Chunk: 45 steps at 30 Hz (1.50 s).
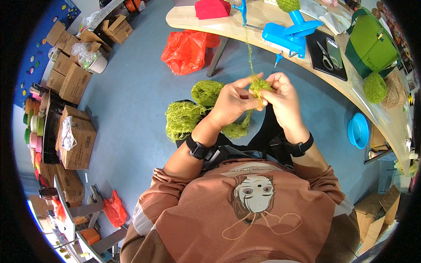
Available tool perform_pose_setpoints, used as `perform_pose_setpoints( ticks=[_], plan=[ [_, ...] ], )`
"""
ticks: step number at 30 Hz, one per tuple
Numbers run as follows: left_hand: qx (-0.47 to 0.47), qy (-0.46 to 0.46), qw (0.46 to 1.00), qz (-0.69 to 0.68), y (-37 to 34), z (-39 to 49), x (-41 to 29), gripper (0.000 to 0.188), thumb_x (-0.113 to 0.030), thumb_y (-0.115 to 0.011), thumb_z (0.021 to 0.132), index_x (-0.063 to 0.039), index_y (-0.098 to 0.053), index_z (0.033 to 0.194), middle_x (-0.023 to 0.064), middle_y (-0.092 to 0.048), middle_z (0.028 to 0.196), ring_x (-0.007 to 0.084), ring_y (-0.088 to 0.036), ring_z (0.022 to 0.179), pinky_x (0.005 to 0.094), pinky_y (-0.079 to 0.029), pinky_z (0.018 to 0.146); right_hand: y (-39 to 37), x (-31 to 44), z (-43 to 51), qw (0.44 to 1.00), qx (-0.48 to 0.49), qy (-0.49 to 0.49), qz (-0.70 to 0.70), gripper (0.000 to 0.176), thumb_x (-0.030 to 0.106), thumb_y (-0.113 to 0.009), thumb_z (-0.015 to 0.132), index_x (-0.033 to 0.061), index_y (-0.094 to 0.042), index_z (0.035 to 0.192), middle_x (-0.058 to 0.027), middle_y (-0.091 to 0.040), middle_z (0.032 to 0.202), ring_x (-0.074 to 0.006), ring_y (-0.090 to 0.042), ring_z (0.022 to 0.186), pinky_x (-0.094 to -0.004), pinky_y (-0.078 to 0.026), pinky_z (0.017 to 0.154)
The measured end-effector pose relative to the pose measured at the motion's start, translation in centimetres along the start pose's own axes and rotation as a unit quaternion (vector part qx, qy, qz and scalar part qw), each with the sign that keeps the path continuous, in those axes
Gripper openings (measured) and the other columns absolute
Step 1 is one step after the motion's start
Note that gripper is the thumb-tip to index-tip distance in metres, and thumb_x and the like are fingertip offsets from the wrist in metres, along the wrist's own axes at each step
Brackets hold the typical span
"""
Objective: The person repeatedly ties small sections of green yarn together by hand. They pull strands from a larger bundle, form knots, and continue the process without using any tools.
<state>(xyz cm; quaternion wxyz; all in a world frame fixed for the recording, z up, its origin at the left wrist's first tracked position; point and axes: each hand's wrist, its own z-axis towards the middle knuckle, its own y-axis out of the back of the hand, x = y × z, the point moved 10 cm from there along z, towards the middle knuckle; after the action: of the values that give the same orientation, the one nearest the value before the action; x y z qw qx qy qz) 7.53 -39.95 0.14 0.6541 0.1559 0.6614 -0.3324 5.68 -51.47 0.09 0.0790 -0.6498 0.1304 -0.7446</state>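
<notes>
Both my hands meet in front of my lap on a small tangle of yellow-green fuzzy yarn (260, 86). The fingertips of my left hand (234, 98) pinch its left and lower side. From the right, my right hand (283, 98) grips the same tangle with thumb and fingers. A strand of yarn (250, 54) runs up from it to a blue yarn guide (243, 13) on the table edge. Below my hands, more yarn trails to a green bundle (235, 130). Loose hanks of green yarn (184, 118) lie over my left leg, with another skein (206, 92) just beyond.
On the curved wooden table (184, 19) stand a blue yarn winder (286, 34), a red cloth (212, 9), scissors (325, 56) and a green bag (373, 42). Under it are a red plastic bag (185, 51) and a blue basin (358, 131). Cardboard boxes (77, 141) line the left.
</notes>
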Motion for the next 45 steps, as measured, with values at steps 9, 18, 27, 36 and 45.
perform_pose_setpoints(
  ticks=[9, 18, 27, 36, 45],
  plan=[
    [-0.018, 0.015, 0.992, 0.122, 0.1, -0.2, -1.3, 0.039, -0.015, -0.067, 0.095, -0.003, -0.059, 0.131, 0.001, -0.067, 0.086, 0.0036, -0.049, 0.059, 0.0196, -0.04, 0.052, -1.7, -0.1, 0.1, 0.989, 0.131, -0.005, 0.07, 0.028, 0.028, -0.064, 0.096, 0.0034, -0.066, 0.109, -0.0057, -0.067, 0.105, -0.0137, -0.062, 0.095, -0.031, -0.047, 0.089],
    [-0.145, -0.017, 0.975, -0.165, 6.2, -0.5, -1.7, 0.023, -0.019, -0.054, 0.102, -0.003, -0.058, 0.119, 0.0009, -0.055, 0.078, 0.0089, -0.045, 0.061, 0.0225, -0.037, 0.057, 0.8, 2.9, -0.2, 0.966, 0.149, 0.043, 0.205, 0.067, 0.048, -0.072, 0.085, 0.0062, -0.054, 0.135, -0.0105, -0.062, 0.119, -0.022, -0.055, 0.117, -0.0351, -0.042, 0.101],
    [-0.058, -0.061, 0.932, -0.352, 5.7, -0.8, -4.4, 0.02, -0.022, -0.051, 0.104, -0.006, -0.056, 0.114, -0.0036, -0.043, 0.077, 0.0052, -0.038, 0.061, 0.0202, -0.036, 0.058, 1.3, 4.1, -0.8, 0.964, 0.194, 0.077, 0.164, 0.066, 0.04, -0.075, 0.085, 0.012, -0.051, 0.139, -0.0037, -0.059, 0.09, -0.0191, -0.056, 0.1, -0.0352, -0.041, 0.099],
    [0.04, -0.147, 0.917, -0.369, 4.0, -2.4, -9.5, 0.031, -0.027, -0.052, 0.102, -0.003, -0.055, 0.122, 0.0026, -0.047, 0.089, 0.0134, -0.044, 0.077, 0.0273, -0.04, 0.071, 0.5, 5.7, -1.4, 0.983, 0.154, 0.074, 0.066, 0.08, 0.046, -0.071, 0.087, 0.0023, -0.039, 0.145, -0.0077, -0.062, 0.085, -0.016, -0.063, 0.076, -0.0334, -0.048, 0.089],
    [-0.029, -0.144, 0.956, -0.255, 3.7, -2.7, -9.8, 0.051, -0.015, -0.05, 0.096, 0.008, -0.043, 0.141, 0.0065, -0.053, 0.108, 0.0163, -0.047, 0.087, 0.028, -0.041, 0.077, -1.4, 8.3, -2.4, 0.972, 0.102, 0.18, -0.109, 0.086, 0.045, -0.076, 0.083, -0.0023, -0.04, 0.145, -0.0086, -0.062, 0.099, -0.0165, -0.061, 0.086, -0.029, -0.046, 0.083]
  ],
)
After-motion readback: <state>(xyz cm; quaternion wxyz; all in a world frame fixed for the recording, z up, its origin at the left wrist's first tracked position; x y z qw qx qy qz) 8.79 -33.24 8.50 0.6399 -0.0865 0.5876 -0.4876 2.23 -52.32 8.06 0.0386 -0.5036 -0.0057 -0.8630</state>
